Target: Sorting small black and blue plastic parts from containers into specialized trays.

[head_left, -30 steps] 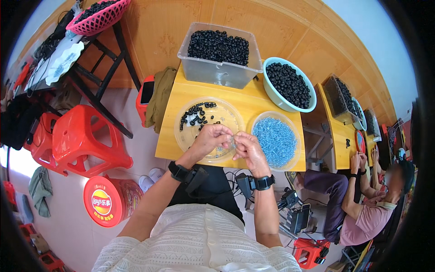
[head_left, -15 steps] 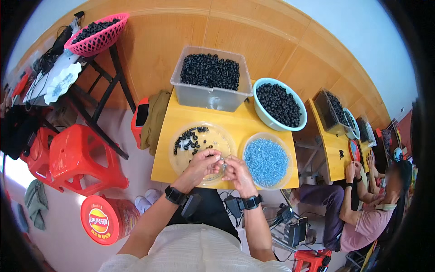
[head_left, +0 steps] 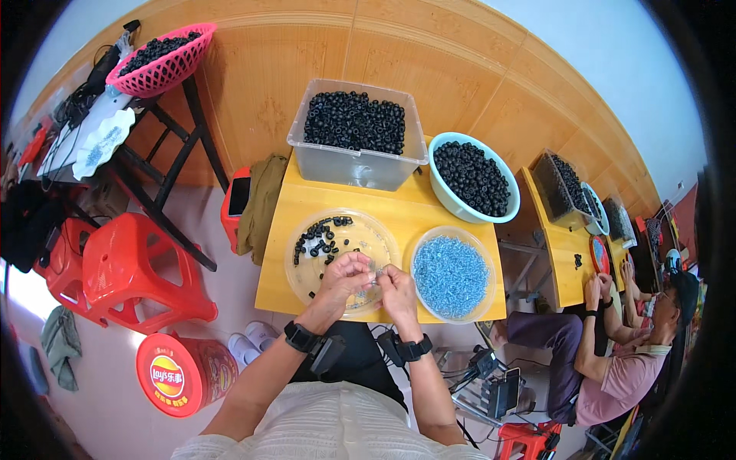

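Observation:
My left hand (head_left: 345,280) and my right hand (head_left: 398,294) meet over the right part of a shallow clear round tray (head_left: 300,280). Fingers of both hands are pinched close together around something small and pale, too small to make out. Loose black ring-shaped pieces (head_left: 330,247) lie in the tray's upper left, beside a whitish patch. To the right of my right hand stands a clear round tub (head_left: 416,285), full of small light-blue translucent pieces (head_left: 452,274).
The yellow table (head_left: 277,253) also bears a clear plastic bin (head_left: 354,170) and a light-blue basin (head_left: 452,198), both filled with black pieces. Red stools (head_left: 146,268) and a red bucket (head_left: 169,374) stand at left. At right, a person (head_left: 625,376) works at another table.
My right hand's fingers have drawn in and turned more tightly around the small piece. My left hand has stayed nearly in place.

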